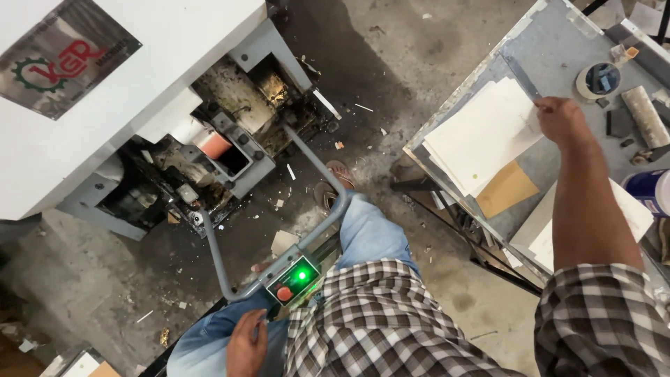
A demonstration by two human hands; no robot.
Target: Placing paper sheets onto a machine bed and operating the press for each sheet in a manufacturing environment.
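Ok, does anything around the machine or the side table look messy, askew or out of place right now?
Yes. Paper scraps litter the concrete floor by the machine's open, grimy mechanism. On the side table the white sheets under the right hand are fanned out unevenly. The left hand rests on the knee.

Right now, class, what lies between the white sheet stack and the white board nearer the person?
In the head view, a brown card lies between the white sheet stack and the white board on the grey table.
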